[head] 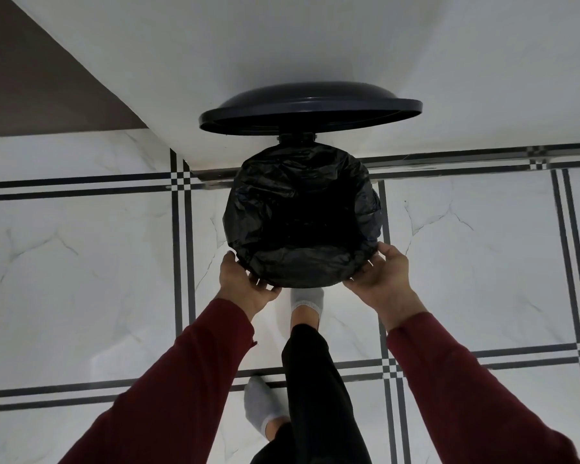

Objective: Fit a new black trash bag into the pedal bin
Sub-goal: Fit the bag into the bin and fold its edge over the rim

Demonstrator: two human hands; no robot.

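A black trash bag [302, 195] lines the round pedal bin and is folded over its rim all the way round, hiding the bin body. The dark lid [310, 107] stands raised behind it. My left hand [246, 283] grips the bag-covered rim at the near left, fingers curled under the edge. At the near right, my right hand [384, 277] holds the rim the same way. A grey-socked foot [307, 299] sits right at the bin's front, where the pedal is hidden.
The bin stands against a white wall [282, 45] on a white marble-look tiled floor [81, 262] with black line borders. A brown surface [31, 78] fills the upper left corner. My other grey-socked foot [260, 406] is planted further back.
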